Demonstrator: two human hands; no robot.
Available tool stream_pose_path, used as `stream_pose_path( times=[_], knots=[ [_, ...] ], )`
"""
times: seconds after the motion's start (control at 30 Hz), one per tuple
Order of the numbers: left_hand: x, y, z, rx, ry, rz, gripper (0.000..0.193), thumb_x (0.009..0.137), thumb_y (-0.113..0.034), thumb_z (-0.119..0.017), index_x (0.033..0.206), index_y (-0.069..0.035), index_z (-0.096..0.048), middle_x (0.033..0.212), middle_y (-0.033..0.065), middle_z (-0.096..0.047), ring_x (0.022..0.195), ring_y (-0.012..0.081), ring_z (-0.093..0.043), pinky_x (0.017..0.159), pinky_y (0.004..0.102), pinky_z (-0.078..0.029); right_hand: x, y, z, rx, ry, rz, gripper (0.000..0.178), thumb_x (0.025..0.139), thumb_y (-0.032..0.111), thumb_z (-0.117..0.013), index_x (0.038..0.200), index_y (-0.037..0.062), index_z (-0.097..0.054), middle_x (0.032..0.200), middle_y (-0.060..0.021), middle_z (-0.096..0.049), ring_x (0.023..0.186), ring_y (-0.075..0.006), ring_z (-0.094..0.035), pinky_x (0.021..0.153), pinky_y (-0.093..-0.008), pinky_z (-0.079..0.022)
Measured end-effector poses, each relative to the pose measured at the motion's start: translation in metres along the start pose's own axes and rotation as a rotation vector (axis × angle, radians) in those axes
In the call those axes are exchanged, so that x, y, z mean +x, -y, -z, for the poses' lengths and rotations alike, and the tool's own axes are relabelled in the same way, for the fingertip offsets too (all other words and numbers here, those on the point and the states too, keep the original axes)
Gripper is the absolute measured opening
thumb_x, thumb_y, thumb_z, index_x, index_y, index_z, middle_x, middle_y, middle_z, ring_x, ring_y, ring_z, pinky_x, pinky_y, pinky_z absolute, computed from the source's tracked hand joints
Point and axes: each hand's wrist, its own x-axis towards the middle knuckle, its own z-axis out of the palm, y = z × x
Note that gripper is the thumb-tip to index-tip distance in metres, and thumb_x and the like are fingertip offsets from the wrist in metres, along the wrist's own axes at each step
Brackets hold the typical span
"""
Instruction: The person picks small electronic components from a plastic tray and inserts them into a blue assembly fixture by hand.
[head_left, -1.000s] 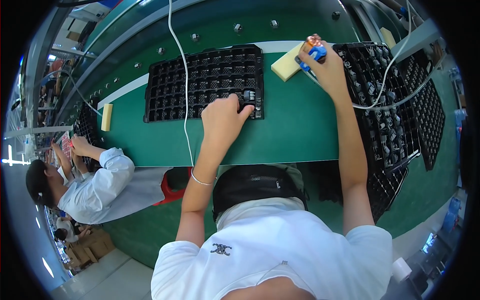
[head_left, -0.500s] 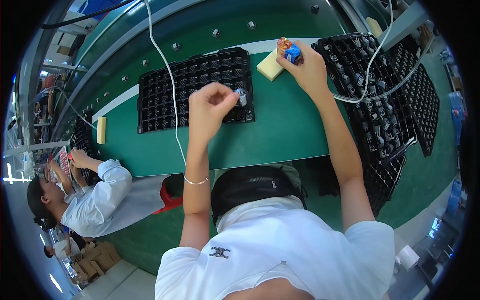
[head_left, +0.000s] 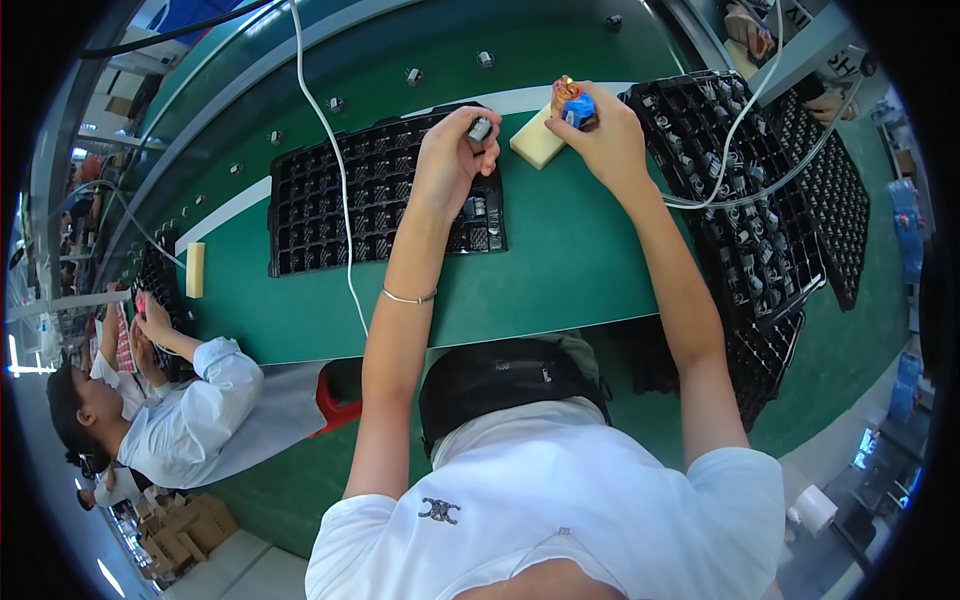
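Blue part [head_left: 577, 111], axis slanting, copper end [head_left: 565, 91] forward

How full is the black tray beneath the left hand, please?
Mostly empty, where visible: the black tray shows many bare compartments; silvery parts sit near its lower-right corner.

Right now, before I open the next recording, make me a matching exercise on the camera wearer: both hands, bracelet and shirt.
1. left hand
2. right hand
3. bracelet
4. shirt

A. white
B. holds a blue-and-copper piece
C. silver-coloured
D. holds a small grey piece

Pairs: 1-D, 2-B, 3-C, 4-A
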Motion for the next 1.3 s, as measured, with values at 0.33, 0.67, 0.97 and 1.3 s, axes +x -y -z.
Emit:
stream_pose_path(
  times=[0.33, 0.67, 0.97, 1.3],
  knots=[
    [-0.002, 0.007, 0.007, 0.027, 0.054, 0.011, 0.016, 0.097, -0.021, -0.056, 0.101, -0.005, -0.058, 0.072, 0.0012, -0.056, 0.057, 0.0086, -0.055, 0.051, 0.0214, -0.045, 0.110, -0.040, -0.046, -0.250, -0.048, 0.060, 0.047, 0.073, 0.043, -0.072, 0.104, 0.0068, -0.067, 0.081, -0.0185, -0.069, 0.078, -0.0371, -0.067, 0.073, -0.0424, -0.053],
    [0.001, 0.006, 0.010, 0.017, 0.040, -0.022, 0.019, 0.093, -0.011, -0.056, 0.109, -0.001, -0.056, 0.088, 0.0159, -0.070, 0.060, 0.0127, -0.062, 0.051, 0.0222, -0.048, 0.130, -0.070, -0.061, -0.311, 0.020, 0.098, 0.040, 0.075, 0.038, -0.072, 0.097, 0.0045, -0.066, 0.083, -0.0182, -0.068, 0.079, -0.0364, -0.067, 0.074, -0.0425, -0.053],
    [-0.016, 0.005, -0.008, 0.242, -0.060, -0.195, 0.019, 0.092, -0.008, -0.060, 0.104, 0.001, -0.048, 0.091, 0.0173, -0.072, 0.060, 0.0137, -0.066, 0.049, 0.0203, -0.045, 0.023, 0.037, -0.005, 0.855, 0.324, -0.409, 0.023, 0.090, 0.022, -0.067, 0.100, 0.0018, -0.061, 0.081, -0.0080, -0.068, 0.051, -0.0041, -0.051, 0.043, -0.0181, -0.035],
    [-0.023, 0.010, -0.017, 0.379, 0.107, -0.111, 0.023, 0.088, -0.007, -0.068, 0.103, 0.000, -0.051, 0.078, 0.0096, -0.068, 0.067, 0.0162, -0.069, 0.053, 0.0205, -0.047, -0.004, 0.018, 0.013, 1.016, 0.538, -0.516, 0.024, 0.089, 0.022, -0.068, 0.102, 0.0030, -0.060, 0.079, -0.0024, -0.063, 0.053, -0.0053, -0.052, 0.044, -0.0184, -0.038]
  ],
)
